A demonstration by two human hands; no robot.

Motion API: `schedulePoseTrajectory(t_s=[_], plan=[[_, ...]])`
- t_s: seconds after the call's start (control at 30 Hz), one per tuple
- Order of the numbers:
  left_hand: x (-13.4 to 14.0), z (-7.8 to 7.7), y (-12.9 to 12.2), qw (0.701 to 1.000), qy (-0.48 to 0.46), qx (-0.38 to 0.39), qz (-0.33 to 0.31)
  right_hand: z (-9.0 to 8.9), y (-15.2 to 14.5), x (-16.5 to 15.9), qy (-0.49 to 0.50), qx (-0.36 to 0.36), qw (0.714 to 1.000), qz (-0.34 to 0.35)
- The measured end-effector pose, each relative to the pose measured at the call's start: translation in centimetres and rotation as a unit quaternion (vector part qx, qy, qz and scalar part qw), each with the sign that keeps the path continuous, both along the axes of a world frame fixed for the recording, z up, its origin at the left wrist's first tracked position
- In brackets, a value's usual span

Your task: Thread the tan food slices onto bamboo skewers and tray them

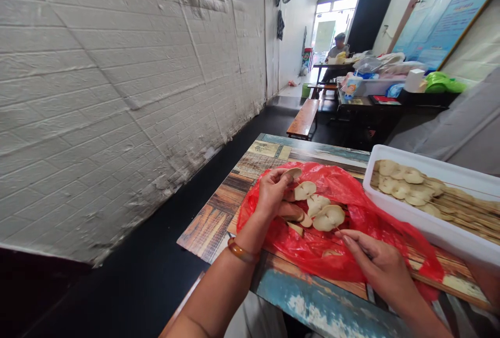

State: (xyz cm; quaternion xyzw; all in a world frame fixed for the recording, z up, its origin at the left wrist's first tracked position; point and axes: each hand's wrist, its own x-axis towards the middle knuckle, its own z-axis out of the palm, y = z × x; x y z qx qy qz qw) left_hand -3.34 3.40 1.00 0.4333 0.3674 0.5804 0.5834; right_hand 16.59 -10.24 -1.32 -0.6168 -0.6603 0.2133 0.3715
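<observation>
My left hand is closed, pinching a pale round slice at its fingertips, above a red plastic bag spread on the table. My right hand is closed on a thin wooden skewer. Several pale, folded slices are threaded along that skewer, in a line running up toward my left hand. Beneath them, loose slices lie on the bag. What the slices are made of I cannot tell for certain.
To the right, a white plastic tub holds many loaded skewers. The wood-patterned table stands near a white brick wall. A bench, a cluttered table and another person are farther back.
</observation>
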Motion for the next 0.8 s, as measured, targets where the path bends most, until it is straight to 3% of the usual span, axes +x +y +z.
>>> schedulePoseTrajectory(t_s=[0.3,0.7,0.8], plan=[[0.33,0.85,-0.49,0.999,-0.027,-0.035,0.017,-0.05,0.2,0.25,-0.018,0.008,1.0,0.016],[0.1,-0.04,-0.09,0.999,0.048,-0.003,0.017,-0.35,0.06,-0.1,-0.022,0.021,1.0,0.008],[-0.05,-0.11,-0.07,1.0,0.027,-0.007,-0.003,-0.48,0.03,-0.07,-0.025,0.016,1.0,0.007]])
